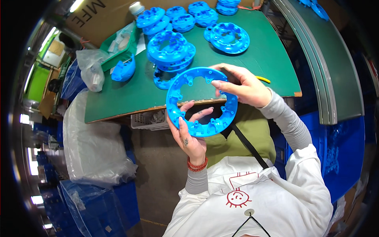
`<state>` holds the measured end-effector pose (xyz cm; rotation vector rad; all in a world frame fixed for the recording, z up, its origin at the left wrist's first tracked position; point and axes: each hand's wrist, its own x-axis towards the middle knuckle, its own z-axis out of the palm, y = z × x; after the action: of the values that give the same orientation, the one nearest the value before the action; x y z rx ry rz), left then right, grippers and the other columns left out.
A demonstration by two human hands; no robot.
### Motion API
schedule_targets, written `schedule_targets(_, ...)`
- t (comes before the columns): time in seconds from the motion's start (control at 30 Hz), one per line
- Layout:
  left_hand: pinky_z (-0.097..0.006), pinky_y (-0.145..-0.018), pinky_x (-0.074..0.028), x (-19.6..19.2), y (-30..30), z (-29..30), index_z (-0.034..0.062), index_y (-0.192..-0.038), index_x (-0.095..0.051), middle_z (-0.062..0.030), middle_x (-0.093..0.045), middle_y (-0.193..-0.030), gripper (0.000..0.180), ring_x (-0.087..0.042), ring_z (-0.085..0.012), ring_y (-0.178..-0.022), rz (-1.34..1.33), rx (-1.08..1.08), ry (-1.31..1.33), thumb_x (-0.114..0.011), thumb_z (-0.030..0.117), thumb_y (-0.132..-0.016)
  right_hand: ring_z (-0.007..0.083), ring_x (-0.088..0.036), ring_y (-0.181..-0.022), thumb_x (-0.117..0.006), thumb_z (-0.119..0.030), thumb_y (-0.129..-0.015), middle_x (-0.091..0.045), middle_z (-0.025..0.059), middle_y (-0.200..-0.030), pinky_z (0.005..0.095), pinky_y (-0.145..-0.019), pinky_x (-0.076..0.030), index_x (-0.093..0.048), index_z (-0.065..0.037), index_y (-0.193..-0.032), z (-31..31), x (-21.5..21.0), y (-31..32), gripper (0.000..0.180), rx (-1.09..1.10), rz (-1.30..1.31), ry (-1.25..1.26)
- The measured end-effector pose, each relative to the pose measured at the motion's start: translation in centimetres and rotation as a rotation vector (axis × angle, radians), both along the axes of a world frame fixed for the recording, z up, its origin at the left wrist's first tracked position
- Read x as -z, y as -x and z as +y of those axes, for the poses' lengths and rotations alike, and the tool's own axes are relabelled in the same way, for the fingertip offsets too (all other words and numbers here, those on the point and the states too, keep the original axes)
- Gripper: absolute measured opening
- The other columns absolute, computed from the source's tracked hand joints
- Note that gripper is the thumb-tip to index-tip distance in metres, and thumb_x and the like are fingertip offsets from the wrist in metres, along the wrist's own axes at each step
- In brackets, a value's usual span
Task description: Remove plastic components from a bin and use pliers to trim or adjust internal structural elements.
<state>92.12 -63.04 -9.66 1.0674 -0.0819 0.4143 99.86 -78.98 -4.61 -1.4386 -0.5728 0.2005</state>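
Note:
A blue plastic ring (177,89) with pegs and notches around its rim is held up in front of me, over the near edge of the green table (272,59). My left hand (190,136) grips its lower edge from below, fingers curled through the opening. My right hand (242,85) is at the ring's upper right edge, fingers on the rim, and seems to hold a dark tool against the palm. Stacks of similar blue rings (170,49) lie on the table just beyond.
More blue rings (229,37) and stacks (189,15) sit at the table's far side. A green tray (118,43), a clear bag (91,69) and a blue part (124,71) are at left. Plastic-lined bins (96,158) stand at lower left, blue crates (339,150) at right.

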Motion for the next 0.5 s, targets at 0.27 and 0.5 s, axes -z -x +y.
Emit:
schedule_targets(0.27, -0.076, -0.095, -0.009, 1.3, 0.6, -2.6, 0.0379, -0.141, 0.006, -0.0104, 0.006, -0.149, 0.110, -0.004, -0.0416, -0.135, 0.051, 0.991, 0.867, -0.044, 0.087, -0.056, 0.0043, -0.053, -0.054, -0.058, -0.027, -0.088, -0.058, -0.0011, -0.066, 0.0205, -0.046, -0.042, -0.061, -0.004, -0.093, -2.4, -1.3, 1.9, 0.023, -0.048, 0.236, 0.297)
schedule_targets(0.5, -0.071, -0.100, -0.010, 1.7, 1.3, -4.7, 0.0383, -0.141, 0.004, -0.0074, 0.009, -0.149, 0.117, -0.005, -0.0378, -0.136, 0.007, 0.824, 0.747, -0.056, 0.082, -0.052, 0.0168, -0.058, -0.094, -0.061, -0.012, -0.082, -0.061, 0.0109, -0.101, 0.0281, -0.084, -0.045, -0.053, 0.000, -0.117, -3.7, 0.9, 3.1, 0.038, 0.209, -0.275, 0.365)
